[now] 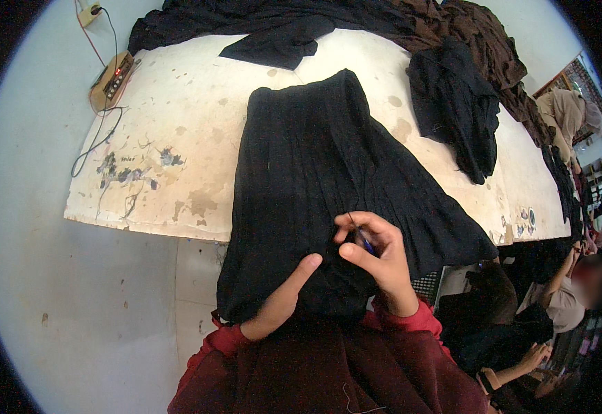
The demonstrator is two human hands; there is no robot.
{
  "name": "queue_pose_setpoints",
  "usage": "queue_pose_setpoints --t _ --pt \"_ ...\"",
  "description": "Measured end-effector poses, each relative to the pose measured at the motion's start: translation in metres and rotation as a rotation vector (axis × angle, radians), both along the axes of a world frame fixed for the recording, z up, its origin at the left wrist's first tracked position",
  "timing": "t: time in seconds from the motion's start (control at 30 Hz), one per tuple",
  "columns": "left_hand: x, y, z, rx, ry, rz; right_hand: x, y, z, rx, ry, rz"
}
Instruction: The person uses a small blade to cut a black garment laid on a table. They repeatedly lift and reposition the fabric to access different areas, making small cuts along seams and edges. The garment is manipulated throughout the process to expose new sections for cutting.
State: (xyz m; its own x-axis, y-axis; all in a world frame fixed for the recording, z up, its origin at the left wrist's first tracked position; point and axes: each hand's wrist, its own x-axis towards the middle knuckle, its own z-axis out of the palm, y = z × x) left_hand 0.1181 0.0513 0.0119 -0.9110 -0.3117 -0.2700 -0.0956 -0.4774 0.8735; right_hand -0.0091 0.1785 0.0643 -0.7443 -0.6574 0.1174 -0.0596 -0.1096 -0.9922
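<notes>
A long black garment (301, 165), narrow at its far end and flaring toward me, lies over the table's near edge and hangs down in front of me. My left hand (283, 293) holds its near part, thumb on top and the other fingers hidden by the cloth. Above the middle of the fabric, my right hand (383, 259) curls around a small, thin tool with a blue part (366, 241). A dark, slim tip sticks out past the index finger; I cannot make out the tool's exact kind.
The pale, stained table (197, 138) carries a crumpled black cloth (456, 103) at right and a dark heap (370, 17) along the back. A power strip (113, 79) with cables hangs at the left edge. At right sits another person, whose hand (535, 357) shows.
</notes>
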Motion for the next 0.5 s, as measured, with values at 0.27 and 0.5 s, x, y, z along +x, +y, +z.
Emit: queue_pose_setpoints --t 0.27,0.5 --pt "-0.001 -0.001 0.006 -0.087 -0.028 0.001 -0.007 0.008 0.014 0.206 0.492 -0.093" --pt "0.001 -0.002 0.008 -0.116 -0.054 -0.005 -0.015 0.006 0.023 0.242 0.794 -0.058"
